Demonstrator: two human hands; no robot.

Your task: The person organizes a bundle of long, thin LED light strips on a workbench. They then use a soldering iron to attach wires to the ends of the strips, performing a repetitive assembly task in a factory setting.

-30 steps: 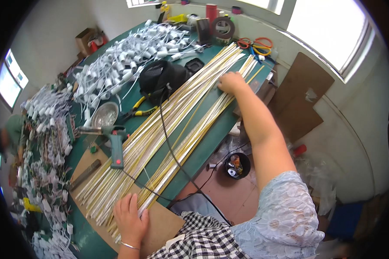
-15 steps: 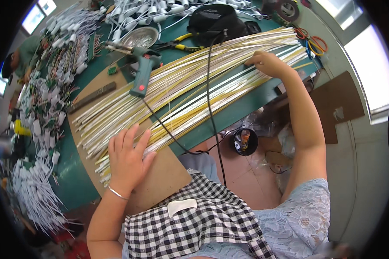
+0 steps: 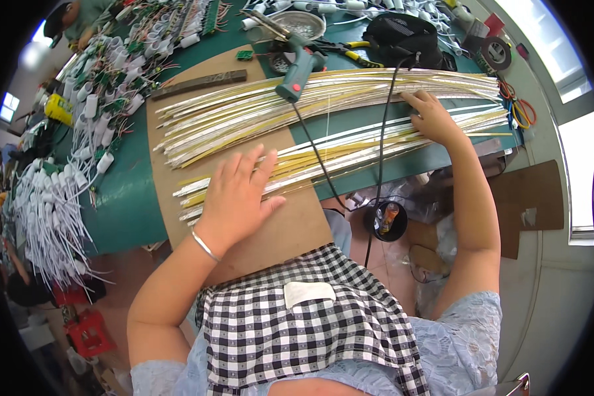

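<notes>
Long thin white and yellow strips lie across the table in two groups: a larger far bundle (image 3: pixel 244 122) and a smaller near bundle (image 3: pixel 350 155). My left hand (image 3: pixel 241 195) rests on the near bundle toward its left end, fingers spread and palm down; the part of the strips beneath it is hidden. At the right, my right hand (image 3: pixel 435 122) reaches in with bent fingers apart, its fingertips at the gap between the two groups. No strip shows gripped in either hand. Under the strips' left ends lies a brown board (image 3: pixel 277 231).
A green glue gun (image 3: pixel 300 76) lies over the far bundle, its black cord (image 3: pixel 320 168) crossing the strips. Beyond are a dark bar (image 3: pixel 198 84), pliers (image 3: pixel 356 53), and a black cap (image 3: pixel 402 36). White wired parts (image 3: pixel 53 198) crowd the left. A black bin (image 3: pixel 389 221) stands below.
My view has shifted, moving the table rightward in it. The near bundle's left end now lies apart from the far bundle, with brown board showing between. My left hand stays over the near strips.
</notes>
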